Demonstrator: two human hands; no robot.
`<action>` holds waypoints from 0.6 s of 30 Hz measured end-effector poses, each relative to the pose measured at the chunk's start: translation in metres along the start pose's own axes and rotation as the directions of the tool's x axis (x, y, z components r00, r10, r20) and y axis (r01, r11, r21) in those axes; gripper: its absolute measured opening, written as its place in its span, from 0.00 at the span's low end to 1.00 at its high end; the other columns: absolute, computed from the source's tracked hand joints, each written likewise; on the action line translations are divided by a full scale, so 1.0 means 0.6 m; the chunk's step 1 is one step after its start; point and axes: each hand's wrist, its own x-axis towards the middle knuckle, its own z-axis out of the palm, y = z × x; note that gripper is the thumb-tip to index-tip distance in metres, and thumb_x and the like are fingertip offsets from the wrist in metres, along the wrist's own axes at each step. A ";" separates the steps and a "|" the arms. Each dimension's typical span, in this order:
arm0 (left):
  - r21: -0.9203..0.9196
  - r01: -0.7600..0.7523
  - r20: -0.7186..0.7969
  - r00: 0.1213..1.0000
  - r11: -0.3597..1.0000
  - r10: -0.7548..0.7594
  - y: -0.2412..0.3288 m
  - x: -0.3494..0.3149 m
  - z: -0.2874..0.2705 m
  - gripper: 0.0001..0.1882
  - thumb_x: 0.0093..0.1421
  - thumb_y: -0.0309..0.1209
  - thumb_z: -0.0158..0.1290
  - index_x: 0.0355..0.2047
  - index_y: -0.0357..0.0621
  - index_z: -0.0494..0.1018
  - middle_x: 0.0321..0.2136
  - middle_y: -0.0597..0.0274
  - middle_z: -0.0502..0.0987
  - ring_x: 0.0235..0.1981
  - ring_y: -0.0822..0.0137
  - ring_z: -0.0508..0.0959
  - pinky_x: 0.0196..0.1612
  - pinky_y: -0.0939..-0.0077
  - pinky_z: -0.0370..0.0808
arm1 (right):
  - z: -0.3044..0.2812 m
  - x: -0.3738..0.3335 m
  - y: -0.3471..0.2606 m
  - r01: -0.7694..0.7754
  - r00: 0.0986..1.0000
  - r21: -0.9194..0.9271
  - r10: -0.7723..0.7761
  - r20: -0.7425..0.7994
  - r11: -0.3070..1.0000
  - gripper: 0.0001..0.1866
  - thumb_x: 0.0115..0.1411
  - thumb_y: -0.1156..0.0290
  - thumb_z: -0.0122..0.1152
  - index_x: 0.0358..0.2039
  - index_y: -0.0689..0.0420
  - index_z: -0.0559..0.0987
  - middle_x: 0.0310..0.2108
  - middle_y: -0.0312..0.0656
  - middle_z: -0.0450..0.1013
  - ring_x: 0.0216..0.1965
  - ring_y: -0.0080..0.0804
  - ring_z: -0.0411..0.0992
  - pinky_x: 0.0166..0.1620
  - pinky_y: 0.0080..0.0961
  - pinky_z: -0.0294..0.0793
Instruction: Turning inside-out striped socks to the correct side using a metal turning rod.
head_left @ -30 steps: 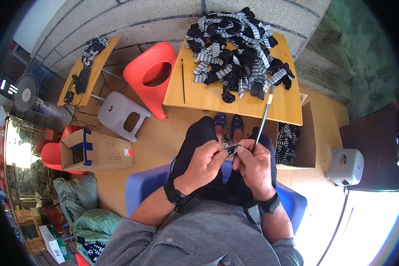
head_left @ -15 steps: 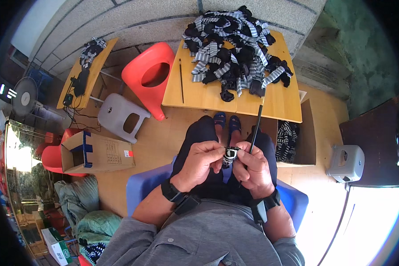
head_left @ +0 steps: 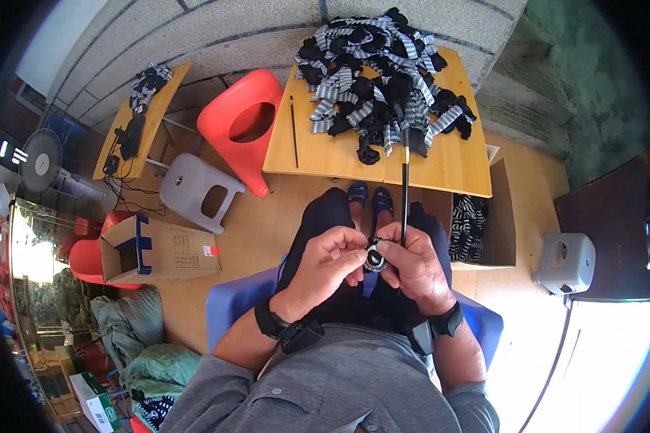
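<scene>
My left hand (head_left: 326, 264) and my right hand (head_left: 420, 268) meet over my lap, both closed on a small black-and-white striped knit piece (head_left: 373, 260). Thumbs and fingertips pinch its upper edge, and it looks bunched into a rounded shape. A long thin black rod (head_left: 405, 189) with a pale tip also sits in my right hand, standing out beyond the fingers toward the table. Its lower end is mostly hidden by that hand. Ahead lies a heap of black and grey-white striped knit pieces (head_left: 365, 90) on the yellow wooden table (head_left: 332, 164).
A second thin rod (head_left: 294, 133) lies on the table's left part. Below its right side stands a cardboard box (head_left: 505, 224) holding striped knits. To the left are a red stool (head_left: 217, 115), a grey stool (head_left: 188, 184) and another cardboard box (head_left: 173, 252). A grey stool (head_left: 567, 263) stands far right.
The rod has swung left to a more upright line. The knit piece has turned and bunched between my fingertips, while both hands stay over my lap.
</scene>
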 end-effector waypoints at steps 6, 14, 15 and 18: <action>0.224 0.042 0.064 0.996 0.974 -0.057 0.012 0.005 -0.014 0.07 0.64 0.29 0.53 0.38 0.38 0.72 0.28 0.68 0.76 0.27 0.79 0.77 0.26 0.87 0.72 | 0.006 0.005 0.002 0.061 0.998 -0.228 -0.060 0.014 0.972 0.05 0.62 0.76 0.58 0.37 0.63 0.77 0.24 0.33 0.72 0.17 0.13 0.65 0.19 0.12 0.61; 0.204 -0.155 -0.103 0.978 0.967 0.179 -0.015 0.009 -0.003 0.04 0.64 0.25 0.52 0.38 0.39 0.70 0.30 0.66 0.76 0.25 0.81 0.73 0.26 0.86 0.71 | 0.020 -0.004 -0.002 0.020 0.994 -0.224 -0.043 -0.098 0.974 0.10 0.55 0.76 0.68 0.36 0.64 0.77 0.26 0.33 0.75 0.22 0.14 0.69 0.24 0.12 0.67; 0.169 -0.168 -0.114 0.976 0.971 0.188 -0.021 0.008 0.002 0.04 0.64 0.25 0.52 0.38 0.39 0.71 0.31 0.66 0.76 0.26 0.80 0.73 0.27 0.86 0.71 | 0.017 -0.004 -0.003 0.040 0.994 -0.247 -0.065 -0.093 0.968 0.09 0.55 0.77 0.68 0.34 0.64 0.77 0.26 0.34 0.75 0.23 0.14 0.69 0.25 0.13 0.68; 0.102 -0.184 -0.123 0.973 0.978 0.196 -0.020 0.001 0.006 0.04 0.64 0.24 0.52 0.38 0.39 0.71 0.34 0.64 0.76 0.27 0.79 0.74 0.28 0.85 0.71 | 0.026 -0.004 -0.013 0.015 0.989 -0.250 -0.051 -0.137 0.968 0.06 0.55 0.79 0.66 0.30 0.63 0.77 0.24 0.34 0.74 0.24 0.16 0.71 0.27 0.14 0.70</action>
